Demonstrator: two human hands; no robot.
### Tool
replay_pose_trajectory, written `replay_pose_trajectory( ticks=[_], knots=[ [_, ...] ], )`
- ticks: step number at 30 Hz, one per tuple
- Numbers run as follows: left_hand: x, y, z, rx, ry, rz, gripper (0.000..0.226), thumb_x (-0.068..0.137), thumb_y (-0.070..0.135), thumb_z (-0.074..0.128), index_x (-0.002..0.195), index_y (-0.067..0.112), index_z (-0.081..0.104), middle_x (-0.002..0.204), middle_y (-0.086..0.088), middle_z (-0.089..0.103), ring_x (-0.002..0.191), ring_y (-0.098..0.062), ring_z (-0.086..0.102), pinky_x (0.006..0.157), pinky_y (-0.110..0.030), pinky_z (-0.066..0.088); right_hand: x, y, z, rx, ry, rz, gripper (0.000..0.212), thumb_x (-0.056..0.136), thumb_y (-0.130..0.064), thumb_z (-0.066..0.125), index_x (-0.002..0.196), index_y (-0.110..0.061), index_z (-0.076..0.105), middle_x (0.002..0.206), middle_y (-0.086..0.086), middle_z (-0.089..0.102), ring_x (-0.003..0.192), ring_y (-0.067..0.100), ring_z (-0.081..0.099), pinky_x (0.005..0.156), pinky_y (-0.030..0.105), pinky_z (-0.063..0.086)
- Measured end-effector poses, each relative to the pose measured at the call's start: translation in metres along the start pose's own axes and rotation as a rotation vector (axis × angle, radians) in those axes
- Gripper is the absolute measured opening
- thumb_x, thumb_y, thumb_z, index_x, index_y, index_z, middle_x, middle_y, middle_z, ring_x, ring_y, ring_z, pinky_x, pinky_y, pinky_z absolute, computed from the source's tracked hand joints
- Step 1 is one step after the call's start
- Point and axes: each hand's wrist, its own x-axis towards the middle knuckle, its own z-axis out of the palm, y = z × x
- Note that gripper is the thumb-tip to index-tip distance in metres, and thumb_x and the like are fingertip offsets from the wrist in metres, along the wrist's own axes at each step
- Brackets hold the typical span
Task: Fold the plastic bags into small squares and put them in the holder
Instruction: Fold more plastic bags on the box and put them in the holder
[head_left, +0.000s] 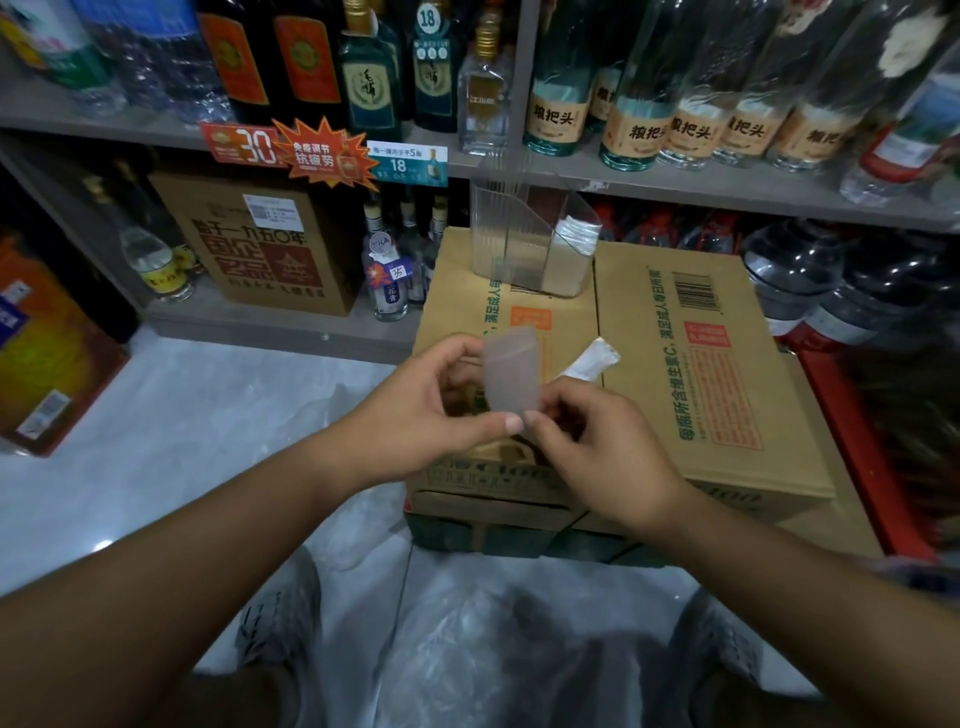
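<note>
Plastic bag (511, 371), translucent flat rectangle, pinched by left hand (415, 410) and right hand (597, 447)

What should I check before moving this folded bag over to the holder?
1. Grip: left hand and right hand both pinch the folded bag: ok.
2. Shape: small, but it looks taller than wide; square or not: cannot tell.
3. Holder stands upright on the cardboard box: ok.
4. Room: the stack of folded bags sits in the right compartment; the left one looks free: ok.
5. Path from the hands to the holder, nothing in between: ok.
</note>
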Motion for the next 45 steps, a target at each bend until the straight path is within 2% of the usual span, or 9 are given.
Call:
replay_pose_trajectory(
  ticks=[5,11,15,20,25,31,36,40,45],
  knots=[
    [0.014,-0.013,0.014,0.135,-0.005,-0.022,0.037,0.086,0.001,0.076,0.117,0.009,0.06,0.09,-0.004,0.067,0.088,-0.01,0.066,0.082,-0.019,0.053,0.0,0.005,-0.001,0.368,-0.005,0.2,0.009,0.097,-0.01,0.061,0.106,-0.011,0.065,0.095,0.005,0.075,0.087,0.025,0.072,0.083,0.05,0.06],
    [0.027,-0.032,0.019,0.302,0.01,0.01,0.021,0.081,0.039,0.076,0.097,0.031,0.064,0.08,0.014,0.057,0.08,-0.008,0.055,0.082,-0.036,0.05,0.008,0.0,-0.014,0.526,-0.013,0.287,0.016,0.095,-0.004,0.064,0.108,0.005,0.059,0.098,0.025,0.07,0.075,0.027,0.069,0.068,0.037,0.059],
    [0.031,-0.036,0.022,0.424,0.017,0.018,0.028,0.077,0.053,0.068,0.099,0.036,0.064,0.077,0.016,0.057,0.077,-0.007,0.055,0.078,-0.029,0.048,0.025,0.001,-0.03,0.458,0.092,0.254,0.013,0.098,-0.015,0.063,0.11,-0.01,0.066,0.095,0.005,0.075,0.072,0.007,0.07,0.058,0.02,0.052],
    [0.035,-0.033,0.024,0.517,0.031,-0.039,0.02,0.086,0.046,0.069,0.101,0.036,0.064,0.079,0.018,0.06,0.077,-0.009,0.059,0.081,-0.032,0.047,0.055,0.024,-0.046,0.077,0.146,0.232,0.016,0.099,-0.021,0.062,0.09,-0.01,0.07,0.082,0.008,0.07,0.069,0.018,0.062,0.066,0.034,0.049],
    [0.04,-0.023,0.026,0.643,0.002,-0.067,0.016,0.092,0.037,0.068,0.104,0.028,0.063,0.082,0.01,0.063,0.077,-0.006,0.059,0.079,-0.03,0.044,0.069,0.039,-0.046,-0.289,0.1,0.15,0.013,0.094,-0.029,0.065,0.102,-0.02,0.07,0.094,-0.003,0.067,0.086,0.017,0.063,0.076,0.038,0.055],
    [0.039,-0.021,0.028,0.672,0.004,-0.067,0.012,0.093,0.036,0.066,0.101,0.03,0.059,0.078,0.012,0.063,0.075,-0.006,0.057,0.086,-0.037,0.046,0.081,0.041,-0.039,-0.165,0.121,0.166,0.01,0.091,-0.018,0.069,0.1,-0.023,0.069,0.087,-0.011,0.066,0.083,0.009,0.063,0.077,0.032,0.055],
    [0.039,-0.02,0.023,0.619,-0.026,-0.085,0.01,0.094,0.035,0.065,0.101,0.03,0.061,0.077,0.012,0.064,0.073,-0.011,0.059,0.074,-0.033,0.044,0.079,0.037,-0.039,-0.279,0.051,0.097,0.015,0.091,-0.015,0.069,0.103,-0.022,0.071,0.099,-0.009,0.065,0.09,0.009,0.059,0.074,0.022,0.045],
    [0.041,-0.017,0.012,0.637,0.041,-0.137,0.007,0.088,0.029,0.072,0.092,0.032,0.066,0.076,0.01,0.065,0.071,-0.012,0.061,0.073,-0.037,0.054,0.073,0.034,-0.039,-0.297,-0.023,0.074,0.013,0.091,-0.012,0.068,0.098,-0.02,0.074,0.104,-0.004,0.071,0.096,0.014,0.062,0.085,0.029,0.051],
    [0.037,-0.018,-0.005,0.597,0.225,-0.119,0.02,0.086,0.017,0.077,0.087,0.034,0.067,0.08,0.015,0.061,0.071,-0.001,0.057,0.068,-0.021,0.045,0.059,0.03,-0.033,-0.301,0.017,0.137,0.014,0.088,-0.016,0.069,0.084,-0.029,0.068,0.079,-0.012,0.065,0.075,0.007,0.061,0.069,0.027,0.051]
  ],
)
